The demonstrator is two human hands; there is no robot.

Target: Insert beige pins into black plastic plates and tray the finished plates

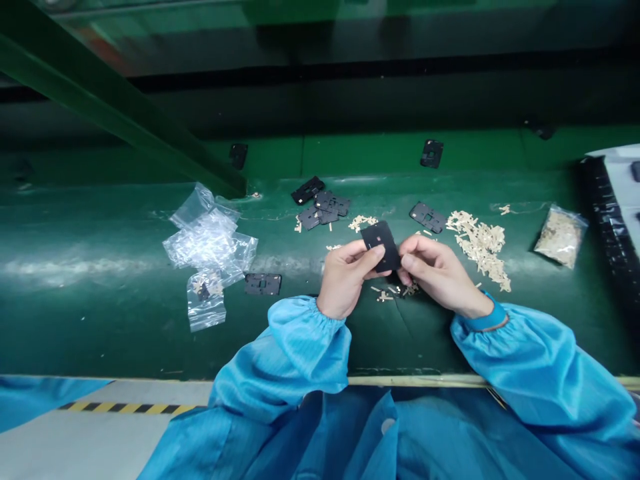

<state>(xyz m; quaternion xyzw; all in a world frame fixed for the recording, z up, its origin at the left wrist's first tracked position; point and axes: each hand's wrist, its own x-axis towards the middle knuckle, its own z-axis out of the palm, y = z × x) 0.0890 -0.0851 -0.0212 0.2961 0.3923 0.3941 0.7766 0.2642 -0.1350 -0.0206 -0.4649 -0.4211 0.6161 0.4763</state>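
**Both hands are pinching a black plate (380,245) above the desk (100,333)**

The left hand (344,280) is curled narrowly, its thumb pressing on the plate's lower left area. The right hand (435,267) is closing narrowly on the plate's right edge. The tilted plate is sitting between them at the centre of the frame, with a small opening showing near its left end. Just below the hands, loose beige strips (385,294) are lying on the green surface, and a pile of beige strips (480,243) is spreading to the right. Other black plates (320,210) are lying above the hands, and clear plastic bags (207,243) are heaped left of centre.
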